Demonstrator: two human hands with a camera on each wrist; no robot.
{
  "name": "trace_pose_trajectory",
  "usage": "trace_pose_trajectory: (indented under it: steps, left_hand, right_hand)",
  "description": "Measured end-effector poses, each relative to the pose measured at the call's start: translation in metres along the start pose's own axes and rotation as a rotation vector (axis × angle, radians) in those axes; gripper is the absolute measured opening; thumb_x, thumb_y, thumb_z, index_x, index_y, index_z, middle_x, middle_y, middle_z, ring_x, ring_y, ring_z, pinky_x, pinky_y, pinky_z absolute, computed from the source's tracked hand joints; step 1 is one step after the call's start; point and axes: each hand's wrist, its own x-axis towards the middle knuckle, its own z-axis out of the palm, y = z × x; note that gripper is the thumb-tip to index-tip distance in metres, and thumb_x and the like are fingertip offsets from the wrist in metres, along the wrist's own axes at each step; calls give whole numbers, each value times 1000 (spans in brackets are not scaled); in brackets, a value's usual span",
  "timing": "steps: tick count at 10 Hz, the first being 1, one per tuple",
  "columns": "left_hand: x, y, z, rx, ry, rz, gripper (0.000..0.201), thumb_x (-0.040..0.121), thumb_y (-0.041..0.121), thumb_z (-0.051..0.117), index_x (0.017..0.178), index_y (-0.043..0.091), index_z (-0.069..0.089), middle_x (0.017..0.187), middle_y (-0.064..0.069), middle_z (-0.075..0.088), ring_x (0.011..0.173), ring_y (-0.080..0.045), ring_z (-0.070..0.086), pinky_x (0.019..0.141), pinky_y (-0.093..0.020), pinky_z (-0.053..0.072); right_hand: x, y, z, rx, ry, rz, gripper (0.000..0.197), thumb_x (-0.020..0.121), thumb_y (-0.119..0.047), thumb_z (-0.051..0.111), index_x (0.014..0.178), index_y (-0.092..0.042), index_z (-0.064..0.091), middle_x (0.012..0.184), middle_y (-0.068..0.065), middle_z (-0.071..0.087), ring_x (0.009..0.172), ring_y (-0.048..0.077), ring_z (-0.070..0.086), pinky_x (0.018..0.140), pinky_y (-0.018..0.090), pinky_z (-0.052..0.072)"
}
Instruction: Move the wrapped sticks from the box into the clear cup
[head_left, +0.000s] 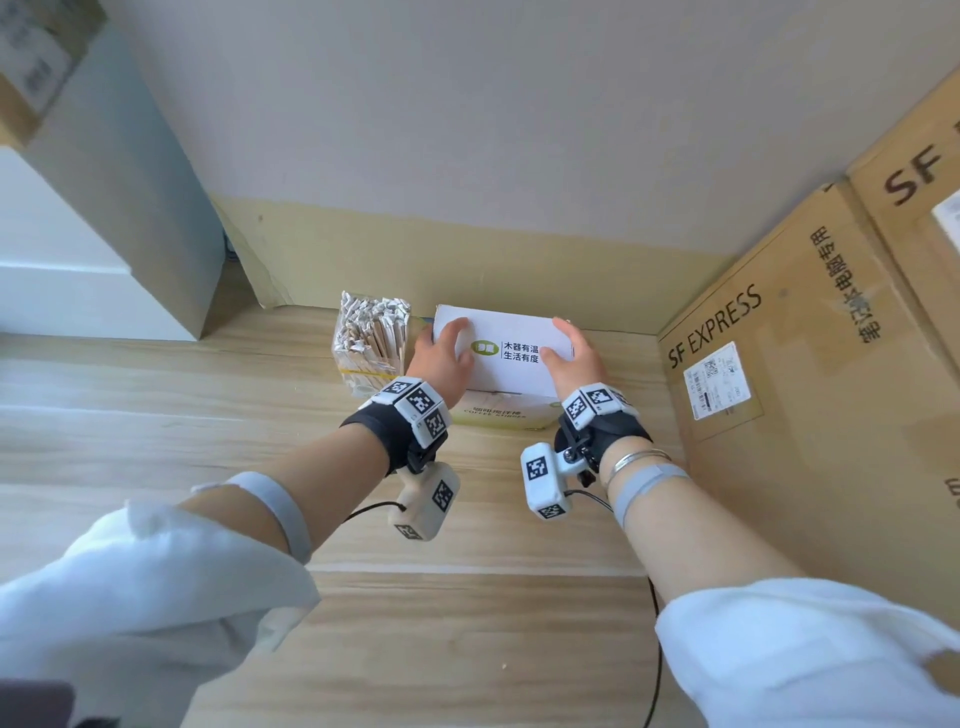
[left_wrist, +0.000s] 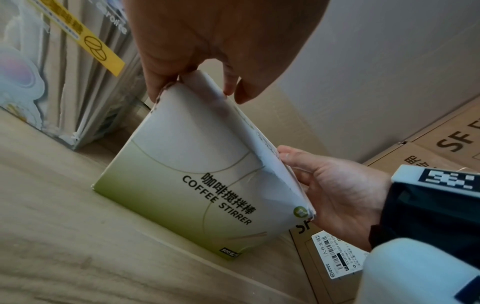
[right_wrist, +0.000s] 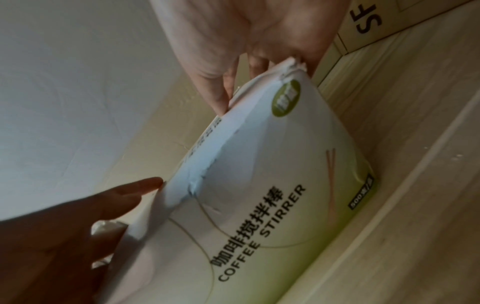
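I hold the white-and-green cardboard stirrer box (head_left: 511, 358) on the wooden counter (head_left: 156, 415), left hand (head_left: 441, 358) and right hand (head_left: 576, 358) clamping its short ends, square clear cup (head_left: 371, 343) just beside my left.

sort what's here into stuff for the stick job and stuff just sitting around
For the job: box, held at its top by left hand and right hand; cup, full of sticks.

Just there: cartons, white cabinet.
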Motion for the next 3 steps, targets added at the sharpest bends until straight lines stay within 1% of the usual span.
trace_pose_trajectory:
  steps: [1, 2, 3]
  left_hand:
    - [-1, 5, -3, 43, 1, 0, 46, 97, 22, 37, 143, 22, 33, 147, -18, 30, 125, -34, 45, 102, -35, 37]
    - [-13, 18, -12, 78, 0, -4, 45, 98, 24, 35, 142, 21, 35, 153, -16, 23, 131, -30, 41, 106, -35, 34]
    - [-22, 32, -20, 64, 27, 24, 42, 98, 22, 35, 140, 20, 39, 156, -14, 18, 130, -28, 44, 104, -32, 35]
  right_hand:
    - [-3, -4, -3, -10, 44, -11, 42, 90, -10, 54, 132, -11, 51, 141, 9, 45, 133, 21, 40, 110, 26, 29]
    - [-13, -13, -9, 3, 65, -14, 36, 91, -12, 51, 126, -11, 55, 137, 9, 49, 128, 21, 44, 103, 24, 32]
    - [-18, -24, -13, 22, 106, -37, 29, 92, -13, 49, 118, -12, 60, 130, 8, 56, 122, 21, 50, 99, 24, 36]
